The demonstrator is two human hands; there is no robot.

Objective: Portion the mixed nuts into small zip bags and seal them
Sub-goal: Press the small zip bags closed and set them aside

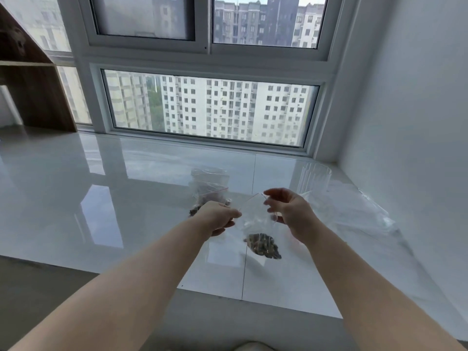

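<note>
A small clear zip bag (255, 219) with a red zip line hangs in the air between my hands, a dark clump of mixed nuts (263, 245) at its bottom. My left hand (219, 217) pinches the bag's left top corner. My right hand (286, 211) holds its right side, fingers curled at the top edge near the zip. Behind my left hand, other small zip bags (209, 188) with nuts inside lie on the white sill (126, 198).
A clear plastic cup (314, 181) stands at the back right, beside a large crumpled clear bag (354, 211) along the right wall. The window frame runs along the back. The sill's front edge lies below my forearms. A wooden shelf (33, 84) stands far left.
</note>
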